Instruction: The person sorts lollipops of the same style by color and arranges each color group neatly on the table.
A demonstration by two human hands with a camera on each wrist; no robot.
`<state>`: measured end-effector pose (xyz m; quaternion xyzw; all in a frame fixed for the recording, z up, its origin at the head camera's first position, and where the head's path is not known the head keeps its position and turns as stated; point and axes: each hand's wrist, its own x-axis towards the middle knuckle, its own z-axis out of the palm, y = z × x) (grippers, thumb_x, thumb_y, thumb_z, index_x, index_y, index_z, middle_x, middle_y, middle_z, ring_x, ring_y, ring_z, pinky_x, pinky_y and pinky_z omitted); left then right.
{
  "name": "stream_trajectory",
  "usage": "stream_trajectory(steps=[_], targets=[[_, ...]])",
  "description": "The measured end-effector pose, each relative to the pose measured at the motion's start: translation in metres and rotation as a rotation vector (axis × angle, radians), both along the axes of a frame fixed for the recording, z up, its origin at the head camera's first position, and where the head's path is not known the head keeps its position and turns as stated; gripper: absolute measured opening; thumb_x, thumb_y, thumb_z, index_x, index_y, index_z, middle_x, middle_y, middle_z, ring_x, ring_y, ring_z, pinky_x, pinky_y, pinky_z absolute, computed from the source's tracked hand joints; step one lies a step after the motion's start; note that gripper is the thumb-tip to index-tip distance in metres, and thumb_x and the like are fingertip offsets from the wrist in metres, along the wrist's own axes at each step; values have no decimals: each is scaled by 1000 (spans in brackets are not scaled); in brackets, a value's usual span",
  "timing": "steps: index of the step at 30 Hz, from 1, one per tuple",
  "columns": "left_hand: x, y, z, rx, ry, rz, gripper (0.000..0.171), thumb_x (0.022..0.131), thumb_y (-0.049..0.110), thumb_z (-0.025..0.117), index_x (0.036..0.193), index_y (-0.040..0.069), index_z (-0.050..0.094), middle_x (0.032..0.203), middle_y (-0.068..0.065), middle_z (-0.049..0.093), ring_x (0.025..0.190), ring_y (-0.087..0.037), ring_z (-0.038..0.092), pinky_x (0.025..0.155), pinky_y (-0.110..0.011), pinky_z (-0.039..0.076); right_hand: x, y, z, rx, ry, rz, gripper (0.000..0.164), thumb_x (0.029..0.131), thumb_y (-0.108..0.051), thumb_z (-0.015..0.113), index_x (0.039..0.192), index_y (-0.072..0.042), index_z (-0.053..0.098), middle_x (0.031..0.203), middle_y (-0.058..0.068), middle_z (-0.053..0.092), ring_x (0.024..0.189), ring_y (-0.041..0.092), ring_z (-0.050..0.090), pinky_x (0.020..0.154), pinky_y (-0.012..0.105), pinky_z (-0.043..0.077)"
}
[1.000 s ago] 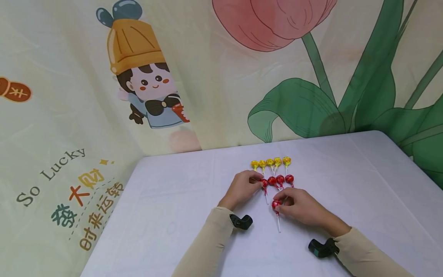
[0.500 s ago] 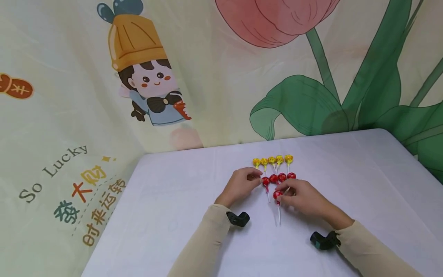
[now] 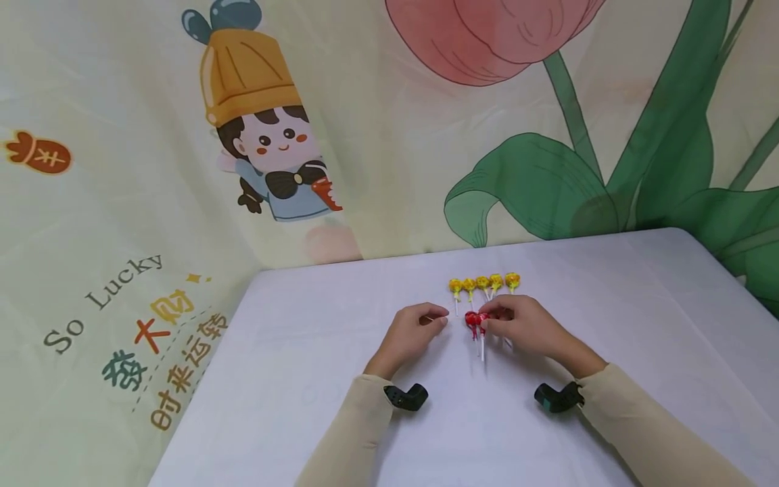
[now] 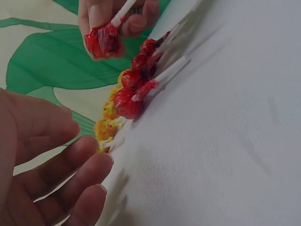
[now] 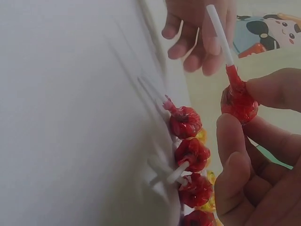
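Observation:
My right hand (image 3: pixel 526 330) pinches a red-wrapped lollipop (image 5: pixel 240 102) by its round head, raised above the table with its white stick pointing back toward me. Under and beside it lies a row of several red lollipops (image 5: pixel 186 123), partly hidden by the right hand in the head view. Just left of that row my left hand (image 3: pixel 414 333) has loosely bent fingers with nothing between them. In the left wrist view, a gap separates those fingers from the nearest red lollipop (image 4: pixel 129 103).
Behind the red row, several yellow lollipops (image 3: pixel 483 283) lie side by side, sticks toward me. A white table (image 3: pixel 304 345) carries everything. Its far edge meets a printed cloth backdrop (image 3: pixel 389 149). Each wrist wears a small black camera (image 3: pixel 408 397).
My right hand has carried its lollipop forward, up to the red row. The left hand has drawn back leftward from the leftmost red lollipop. The head view has shifted slightly.

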<state>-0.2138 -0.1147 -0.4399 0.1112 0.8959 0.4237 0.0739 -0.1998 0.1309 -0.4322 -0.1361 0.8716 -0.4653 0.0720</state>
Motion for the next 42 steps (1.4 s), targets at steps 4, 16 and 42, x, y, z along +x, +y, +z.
stream_trajectory(steps=[4,16,42], targets=[[6,-6,0,54,-11,22,23,98,27,65,117,16,73,94,7,69,83,-13,64,71,-32,53,-7,-4,1,5,-8,-3,25,91,-18,70,114,-10,72,98,2,66,89,24,56,71,35,52],[17,-19,-3,105,-51,57,23,99,28,63,117,18,72,95,6,69,85,-17,65,73,-35,52,-24,-18,6,35,11,19,22,92,-22,71,111,-11,74,101,2,66,82,23,57,66,35,51],[20,-40,-16,296,-63,88,27,97,29,67,116,10,73,95,-3,71,87,-21,65,77,-34,54,-38,-41,2,105,29,5,23,92,-23,71,111,-11,73,101,2,66,76,21,59,62,32,52]])
